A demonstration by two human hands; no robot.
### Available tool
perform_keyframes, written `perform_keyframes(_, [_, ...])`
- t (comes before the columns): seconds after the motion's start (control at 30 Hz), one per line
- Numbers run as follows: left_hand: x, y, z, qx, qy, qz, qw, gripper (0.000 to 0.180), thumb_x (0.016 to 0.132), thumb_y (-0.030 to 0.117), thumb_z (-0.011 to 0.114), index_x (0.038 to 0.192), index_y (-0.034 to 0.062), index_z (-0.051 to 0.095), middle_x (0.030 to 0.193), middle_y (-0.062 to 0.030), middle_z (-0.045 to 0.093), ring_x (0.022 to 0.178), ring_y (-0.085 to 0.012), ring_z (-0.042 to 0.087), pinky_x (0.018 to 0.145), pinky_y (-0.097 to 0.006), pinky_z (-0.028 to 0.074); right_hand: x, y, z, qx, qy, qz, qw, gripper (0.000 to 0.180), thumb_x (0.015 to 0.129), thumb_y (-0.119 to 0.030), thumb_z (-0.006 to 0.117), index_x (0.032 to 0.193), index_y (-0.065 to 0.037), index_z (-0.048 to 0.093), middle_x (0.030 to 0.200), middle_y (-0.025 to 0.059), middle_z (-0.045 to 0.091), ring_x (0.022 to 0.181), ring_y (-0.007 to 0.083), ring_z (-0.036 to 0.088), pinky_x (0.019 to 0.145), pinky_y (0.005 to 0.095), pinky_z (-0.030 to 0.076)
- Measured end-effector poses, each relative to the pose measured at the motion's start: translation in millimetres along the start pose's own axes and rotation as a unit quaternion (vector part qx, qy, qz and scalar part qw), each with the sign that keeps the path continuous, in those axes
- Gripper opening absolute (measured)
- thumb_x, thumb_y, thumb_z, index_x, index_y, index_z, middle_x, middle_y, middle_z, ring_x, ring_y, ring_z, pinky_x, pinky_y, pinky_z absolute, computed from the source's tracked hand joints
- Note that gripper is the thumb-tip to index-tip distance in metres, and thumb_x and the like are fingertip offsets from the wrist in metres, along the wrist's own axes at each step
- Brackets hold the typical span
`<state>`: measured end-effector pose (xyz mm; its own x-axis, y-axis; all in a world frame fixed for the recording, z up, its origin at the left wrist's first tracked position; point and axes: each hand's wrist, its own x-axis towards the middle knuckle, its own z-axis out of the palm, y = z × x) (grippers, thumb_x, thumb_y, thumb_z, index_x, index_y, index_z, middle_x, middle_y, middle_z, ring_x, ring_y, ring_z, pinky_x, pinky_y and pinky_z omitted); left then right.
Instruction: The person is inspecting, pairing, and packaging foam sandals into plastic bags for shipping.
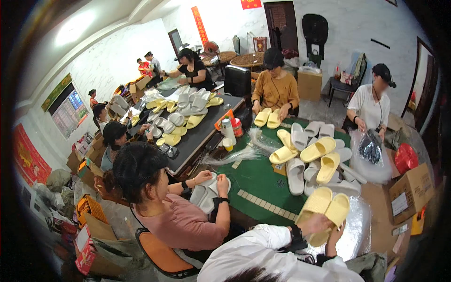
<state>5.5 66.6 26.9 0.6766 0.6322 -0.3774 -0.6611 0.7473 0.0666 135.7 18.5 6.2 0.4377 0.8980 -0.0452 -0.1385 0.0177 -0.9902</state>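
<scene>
Left hand [314, 224]: laid against the slippers at my 7 o'clock side of them; the fingers are partly lost against the yellow, so I cannot tell how far they are closed.
Right hand [334, 236]: gripping the lower edge of the slippers at about 5 o'clock.
Yellow pair [338, 210]: up between my hands, side by side and tilted, at the near corner of the green table top [249, 205].
Pair's look: pale yellow, smooth, rounded at the ends, one colour throughout; I make out no wrapping on it.
Done: as I judge it, two matching slippers are together in my grasp, and little more than that can be counted as finished.
Left to do: plenty, I reckon; the slipper heap [319, 150] at 12 o'clock from my hands lies loose, yellow ones crossed over grey ones at all angles.
Clear plastic [359, 235]: spread at 3 o'clock, shiny and creased, with no slipper inside that I can see.
Neighbours' slippers: a grey pair [205, 196] between 9 and 10 o'clock, a yellow one [262, 116] at 11, each in a co-worker's hands.
</scene>
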Motion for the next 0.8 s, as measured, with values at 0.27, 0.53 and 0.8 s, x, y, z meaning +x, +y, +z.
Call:
perform_keyframes(0.27, [13.4, -63.9, 39.5, 0.242, -0.007, -0.123, 0.962, 0.017, 0.085, 0.019, 0.046, 0.095, 0.0053, 0.050, 0.089, -0.0055, 0.055, 0.081, -0.0129, 0.053, 0.067, -0.026, 0.045, 43.3, 1.6, -111.9, -0.196, 0.079, -0.046, 0.976, 0.048, 0.078, 0.001, 0.040, 0.125, 0.003, 0.035, 0.120, 0.0167, 0.046, 0.107, 0.0245, 0.046, 0.091, 0.0302, 0.035])
perform_keyframes(0.53, [37.3, -105.8, -68.7, 0.820, -0.125, 0.057, 0.555, 0.035, 0.075, 0.025, 0.053, 0.093, -0.0046, 0.058, 0.078, -0.0162, 0.063, 0.065, -0.0268, 0.056, 0.063, -0.037, 0.044, 34.0, 52.4, -125.5, -0.443, 0.137, 0.034, 0.885, 0.040, 0.065, -0.019, 0.066, 0.102, -0.008, 0.053, 0.101, 0.0168, 0.052, 0.095, 0.0367, 0.049, 0.081, 0.0426, 0.041])
perform_keyframes(0.8, [13.2, -105.7, -98.5, 0.955, -0.218, 0.061, 0.191, 0.032, 0.077, 0.027, 0.049, 0.101, 0.0062, 0.055, 0.103, -0.0291, 0.049, 0.091, -0.0370, 0.053, 0.074, -0.046, 0.044, 8.4, 62.0, -93.8, -0.559, -0.138, -0.205, 0.791, 0.026, 0.065, -0.022, 0.063, 0.090, -0.013, 0.064, 0.106, 0.0232, 0.046, 0.102, 0.0383, 0.043, 0.086, 0.0421, 0.038])
